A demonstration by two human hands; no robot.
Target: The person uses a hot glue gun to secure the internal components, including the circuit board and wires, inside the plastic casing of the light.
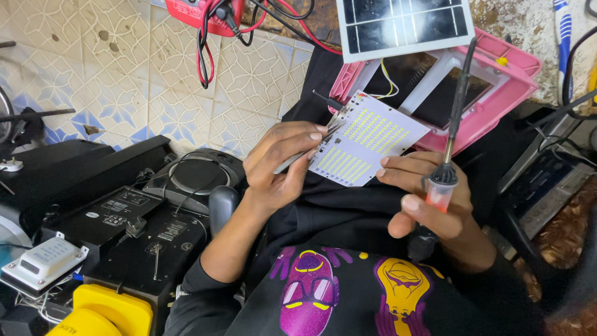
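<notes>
Left hand (280, 165) curled tight around tweezers (305, 154), tips pressed onto the one white LED board (367, 138) propped over the lap against the pink lamp housing (491, 93). Right hand (429, 199) half closed, pinching a soldering iron (453, 118) upright, fingertips steadying the board edge. One solar panel (404, 25) up top.

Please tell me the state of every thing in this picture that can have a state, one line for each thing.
LED board: out of its housing, tilted, steadied by both hands.
Tweezers: pinched in the left hand, tips at the board's edge.
Soldering iron: gripped in the right hand, tip up, off the board.
Pink lamp housing: open, empty.
Solar panel: propped on the housing.
</notes>
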